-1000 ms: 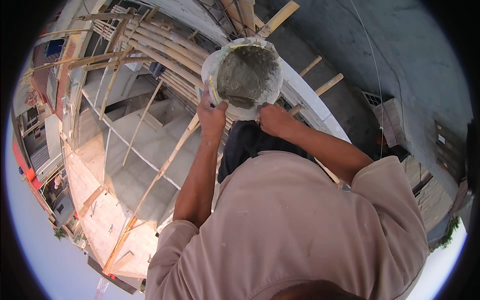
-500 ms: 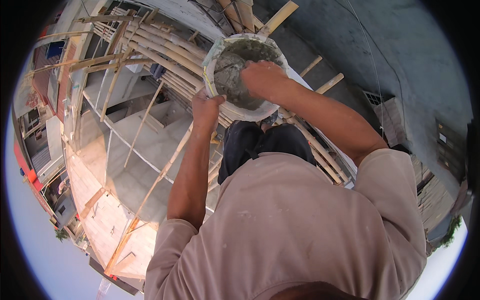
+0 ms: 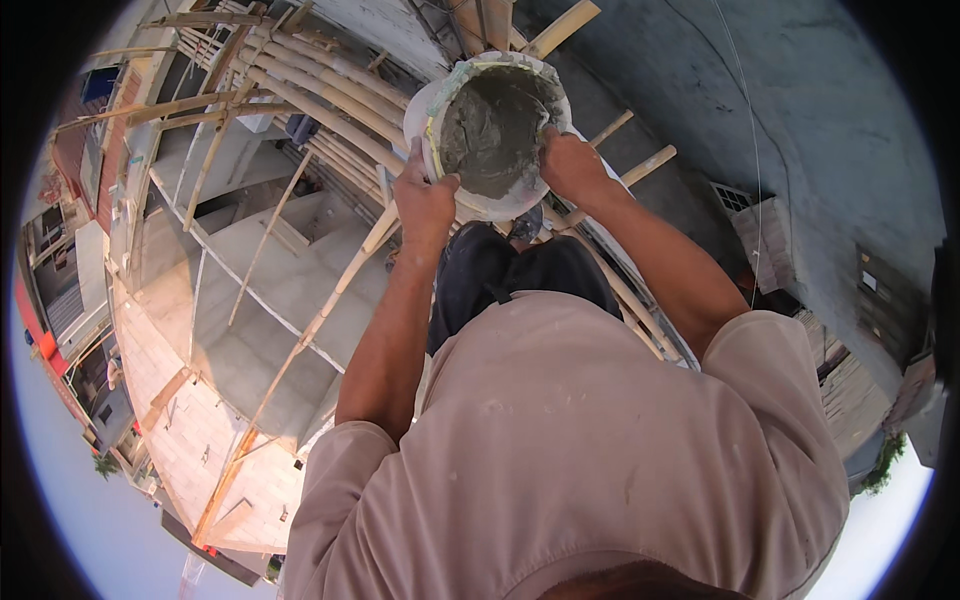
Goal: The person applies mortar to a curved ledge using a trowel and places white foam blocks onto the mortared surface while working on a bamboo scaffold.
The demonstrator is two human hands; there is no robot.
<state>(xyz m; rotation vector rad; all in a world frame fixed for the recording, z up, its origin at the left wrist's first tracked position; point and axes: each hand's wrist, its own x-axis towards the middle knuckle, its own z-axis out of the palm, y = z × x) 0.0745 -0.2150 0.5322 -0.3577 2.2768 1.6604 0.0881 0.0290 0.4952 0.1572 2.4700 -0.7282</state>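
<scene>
A round, pale bucket (image 3: pixel 490 206) crusted with mortar is held in front of me, its open mouth facing up towards me. Wet grey mortar (image 3: pixel 495 125) lies inside, its surface smeared and uneven. My left hand (image 3: pixel 425 203) clasps the near left side of the bucket, thumb over the rim and fingers round the outside. On the right side, my right hand (image 3: pixel 575 168) is closed at the rim, with its thumb side just inside. Its other fingers are partly hidden, and no tool shows clearly in it.
Bamboo poles (image 3: pixel 335 95) run beneath and to the left, tied into scaffolding. A grey plastered wall (image 3: pixel 820 130) rises on the right, with a thin hanging line (image 3: pixel 745 90) before it. Far below left lies a sunlit boarded deck (image 3: pixel 190 430).
My right hand has come out of the mortar to the bucket's right rim. The bucket has shifted slightly and tipped more towards me; my left hand keeps its hold.
</scene>
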